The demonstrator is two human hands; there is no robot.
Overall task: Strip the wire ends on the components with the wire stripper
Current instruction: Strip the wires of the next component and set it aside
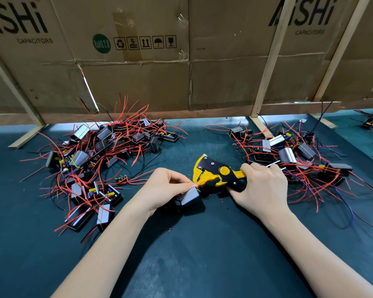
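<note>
A wire stripper (218,172) lay across the middle of a dark green table (202,254), its long axis running from the right, where the handles were, up and to the left, where the head pointed. The tool was yellow and black, with a round yellow pivot knob and silver rivets on the black head. Its jaws were parted and faced down towards a thin red wire (199,186).

The right hand (265,186) gripped the handles, fingers curled around them and knuckles towards the camera. The left hand (168,188) pinched the red wire between thumb and fingertips just beside the jaws, its remaining fingers curled. That wire came from one small component (190,196), a black box with a grey metal side bound by a yellow band, which sat on the table under the left hand's fingers.

Two piles flanked the hands. The left pile (99,160) held many similar components tangled in red and black wires, too overlapped to count. The right pile (299,155) held about a dozen more, with red, black and a few blue wires. A few tiny red bits of stripped insulation (221,199) dotted the table near the tool. Behind stood a wall of brown cardboard (138,82) on pale wooden slats (267,67).
</note>
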